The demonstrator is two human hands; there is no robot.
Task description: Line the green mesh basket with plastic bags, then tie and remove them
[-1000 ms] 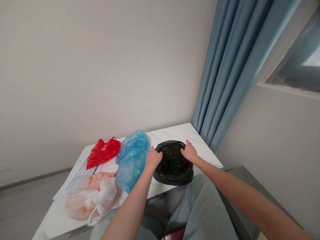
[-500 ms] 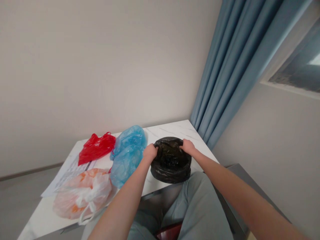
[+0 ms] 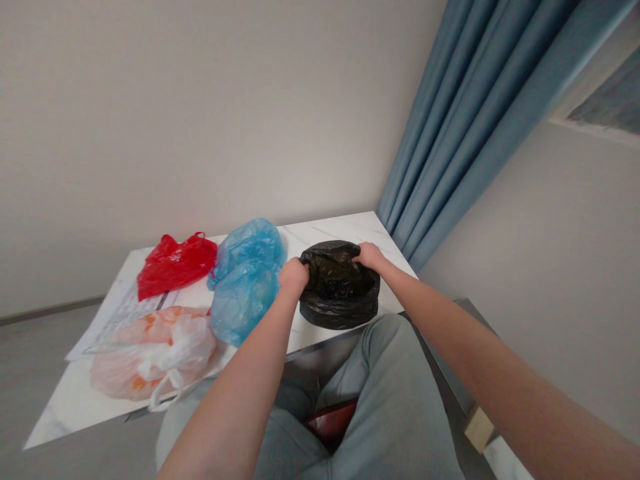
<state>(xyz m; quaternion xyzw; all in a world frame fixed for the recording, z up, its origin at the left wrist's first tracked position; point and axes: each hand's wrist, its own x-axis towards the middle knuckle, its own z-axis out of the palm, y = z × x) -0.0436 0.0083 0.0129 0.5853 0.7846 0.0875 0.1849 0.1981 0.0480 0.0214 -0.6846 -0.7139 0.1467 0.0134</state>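
Head view, items listed from left to right:

1. White-and-orange bag (image 3: 150, 353) – lies on its side near the front left corner of the table (image 3: 345, 227). Its handles appear drawn together into a knot.
2. Printed sheets (image 3: 120, 313) – lie flat on the tabletop, partly under the bags.
3. Red bag (image 3: 175, 263) – slumped at the far left of the table, close to the wall, mouth loose.
4. Blue bag (image 3: 245, 280) – puffed up, standing just beside the black bag and touching the left wrist.
5. Left hand (image 3: 294, 277) – fingers closed into a fist, with the left rim of the black bag bunched inside it.
6. Black bag (image 3: 340, 300) – sits on the near right part of the table, directly ahead of the person's knees (image 3: 390, 400). Its walls are crumpled low; dark contents show inside the mouth.
7. Right hand (image 3: 369, 256) – fingers curled down over the far right rim, pinching the film.
8. Blue curtain (image 3: 475, 113) – hangs behind the table's right corner.

Status, as judged: both sides of the black bag's rim are gripped and pulled slightly inward, but the mouth is still wide – no twist or knot is formed. The red and blue bags also look unfastened
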